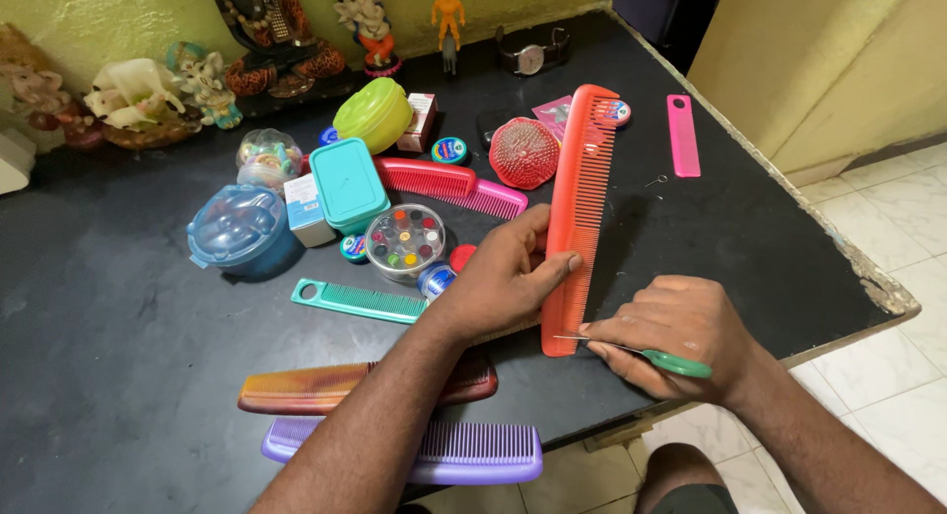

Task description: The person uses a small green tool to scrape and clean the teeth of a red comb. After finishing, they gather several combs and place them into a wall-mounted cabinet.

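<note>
While the left hand (503, 277) presses the long orange-red comb (577, 213) flat against the dark desk (118, 307), thumb and fingers spread across its spine near the lower half, the right hand (681, 341) is closed around a green-handled pin tool (641, 354) whose thin metal tip touches the comb's near end. By the look of it, the step in hand is picking between the teeth at that near end. The comb lies lengthwise, near end by the right hand, far end beside a red domed brush (524, 152). Working farther along would call for a steady hold and the tip slid tooth by tooth toward the far end. A teal comb (357, 300) lies to the left, and a purple comb (473, 452) sits near the desk's edge.
</note>
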